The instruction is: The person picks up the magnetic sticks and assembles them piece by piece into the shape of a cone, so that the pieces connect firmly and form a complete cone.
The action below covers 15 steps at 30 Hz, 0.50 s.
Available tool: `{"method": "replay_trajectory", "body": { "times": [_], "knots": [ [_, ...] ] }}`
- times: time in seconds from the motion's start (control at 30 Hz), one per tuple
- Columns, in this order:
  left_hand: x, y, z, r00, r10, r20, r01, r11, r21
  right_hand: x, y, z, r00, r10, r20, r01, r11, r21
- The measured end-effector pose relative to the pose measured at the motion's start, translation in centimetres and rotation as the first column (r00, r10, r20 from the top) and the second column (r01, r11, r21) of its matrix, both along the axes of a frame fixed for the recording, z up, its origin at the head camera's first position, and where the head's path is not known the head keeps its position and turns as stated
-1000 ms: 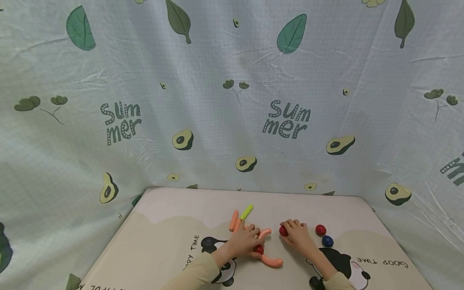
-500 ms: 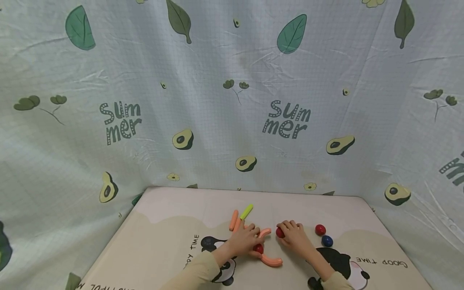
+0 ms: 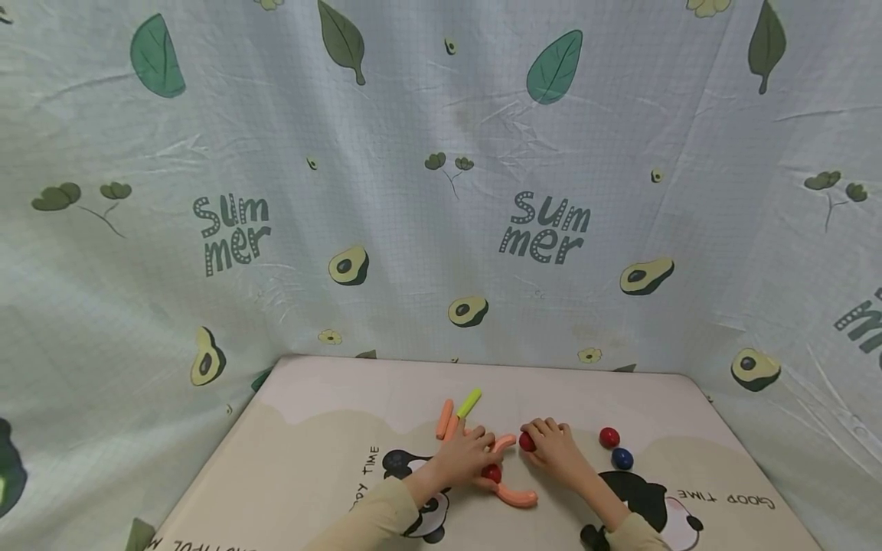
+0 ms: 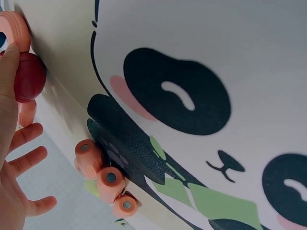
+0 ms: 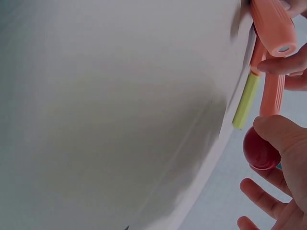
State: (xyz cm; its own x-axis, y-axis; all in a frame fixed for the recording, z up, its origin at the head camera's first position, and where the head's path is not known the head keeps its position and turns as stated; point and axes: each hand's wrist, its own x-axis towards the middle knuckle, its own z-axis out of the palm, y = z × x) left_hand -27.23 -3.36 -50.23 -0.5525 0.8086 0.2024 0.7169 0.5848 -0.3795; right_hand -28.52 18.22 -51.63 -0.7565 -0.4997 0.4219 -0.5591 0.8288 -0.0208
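Note:
My left hand (image 3: 463,461) grips a red ball (image 3: 491,473) on the table, its thumb lying where the ball meets an orange rod in the left wrist view. The other visible fingers are spread. One curved orange rod (image 3: 517,497) extends from that ball towards the near side; another curved orange rod (image 3: 506,441) points to the far right. Close by on the right, my right hand (image 3: 556,453) pinches a second red ball (image 5: 261,151) between thumb and fingers. That ball is beside the end of the far curved rod; whether they touch I cannot tell.
Beyond the left hand lie straight orange rods (image 3: 444,418) with metal discs in their ends, and a yellow-green rod (image 3: 469,402). Right of the right hand sit a loose red ball (image 3: 609,438) and a blue ball (image 3: 622,458). A patterned curtain (image 3: 413,229) hangs behind the table.
My right hand has moved left with its red ball, closer to the far curved orange rod. The left hand has stayed in place.

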Motion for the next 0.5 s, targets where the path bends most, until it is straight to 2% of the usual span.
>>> {"method": "replay_trajectory", "body": {
  "times": [0.23, 0.5],
  "knots": [
    [0.01, 0.06, -0.29, 0.999, -0.004, -0.031, 0.004, 1.0, -0.005, 0.08, -0.22, -0.07, 1.0, -0.014, 0.003, 0.014, 0.999, 0.033],
    [0.16, -0.12, -0.28, 0.999, -0.011, -0.043, 0.011, 1.0, 0.002, 0.01, -0.08, -0.17, 1.0, -0.01, -0.015, 0.011, 1.0, 0.019]
  ]
}}
